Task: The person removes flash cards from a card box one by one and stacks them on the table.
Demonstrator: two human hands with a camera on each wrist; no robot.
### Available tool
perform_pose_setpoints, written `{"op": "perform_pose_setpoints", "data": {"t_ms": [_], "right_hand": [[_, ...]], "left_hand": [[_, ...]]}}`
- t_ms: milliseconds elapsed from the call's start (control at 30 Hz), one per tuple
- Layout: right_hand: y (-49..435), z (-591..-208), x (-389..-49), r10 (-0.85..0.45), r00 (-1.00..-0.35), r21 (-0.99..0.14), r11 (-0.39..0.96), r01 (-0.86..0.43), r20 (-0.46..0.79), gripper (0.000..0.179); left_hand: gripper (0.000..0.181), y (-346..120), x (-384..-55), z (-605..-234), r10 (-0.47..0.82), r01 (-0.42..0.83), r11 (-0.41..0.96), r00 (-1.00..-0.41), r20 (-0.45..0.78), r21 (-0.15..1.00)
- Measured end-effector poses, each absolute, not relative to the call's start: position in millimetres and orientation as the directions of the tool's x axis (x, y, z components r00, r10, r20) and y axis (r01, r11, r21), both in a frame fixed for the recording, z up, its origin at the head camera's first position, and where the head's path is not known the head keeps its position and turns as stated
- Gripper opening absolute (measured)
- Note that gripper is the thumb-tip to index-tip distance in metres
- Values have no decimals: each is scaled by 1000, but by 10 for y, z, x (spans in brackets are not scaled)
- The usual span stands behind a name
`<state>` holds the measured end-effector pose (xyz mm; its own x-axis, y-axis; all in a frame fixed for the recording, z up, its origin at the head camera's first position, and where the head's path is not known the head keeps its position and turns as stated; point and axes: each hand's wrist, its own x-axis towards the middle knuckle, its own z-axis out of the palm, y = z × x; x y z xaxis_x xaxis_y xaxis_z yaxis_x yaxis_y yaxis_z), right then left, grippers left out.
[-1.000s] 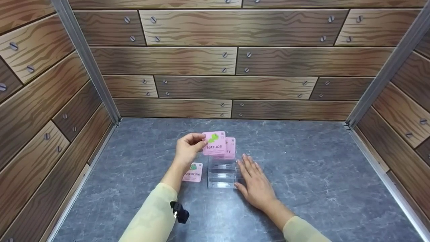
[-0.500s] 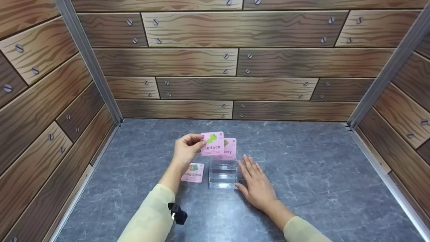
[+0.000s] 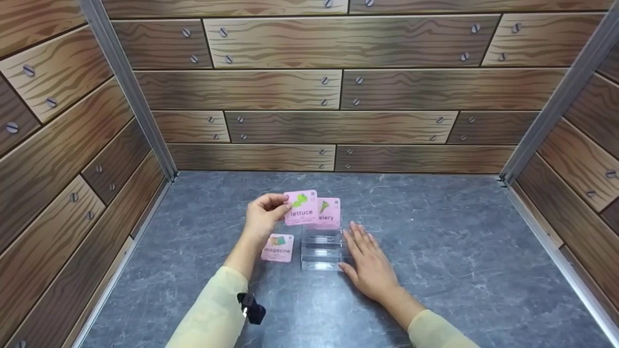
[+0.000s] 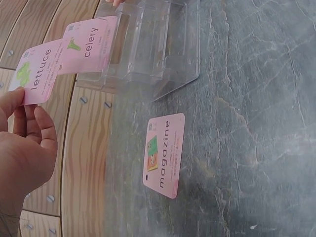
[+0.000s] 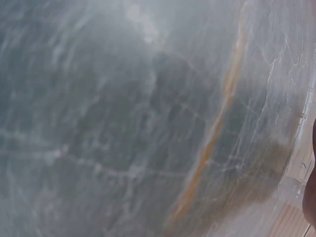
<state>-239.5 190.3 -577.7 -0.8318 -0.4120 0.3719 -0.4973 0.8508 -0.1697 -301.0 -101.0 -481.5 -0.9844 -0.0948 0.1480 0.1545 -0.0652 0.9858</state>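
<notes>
My left hand (image 3: 263, 217) pinches a pink lettuce flashcard (image 3: 302, 208) by its left edge, thumb in front. It overlaps a pink celery flashcard (image 3: 330, 213), which stands upright in the rear slot of a clear tiered plastic rack (image 3: 321, 252). In the left wrist view the celery card (image 4: 89, 45) shows fully lettered behind the lettuce card (image 4: 39, 74). A magazine flashcard (image 3: 277, 248) lies face up on the table, left of the rack. My right hand (image 3: 370, 263) lies flat with straight fingers along the rack's right side; only a dark edge of it shows in the right wrist view.
The grey marble-patterned table (image 3: 464, 251) is enclosed by wood-plank printed walls (image 3: 338, 87) at the back and sides. Metal posts (image 3: 130, 92) stand at the back corners. A black device (image 3: 251, 308) is strapped to the left sleeve.
My left hand has shifted slightly left with the lettuce card, so more of the celery card and the magazine card shows. My right hand has stayed in place beside the rack.
</notes>
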Motion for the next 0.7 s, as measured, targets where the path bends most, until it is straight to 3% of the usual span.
{"op": "perform_pose_setpoints", "data": {"t_ms": [700], "right_hand": [[1904, -5758, -2377, -418, -843, -152, 860, -487, 338, 80]], "left_hand": [[16, -1278, -2970, -4852, -154, 136, -50, -980, 127, 989]]}}
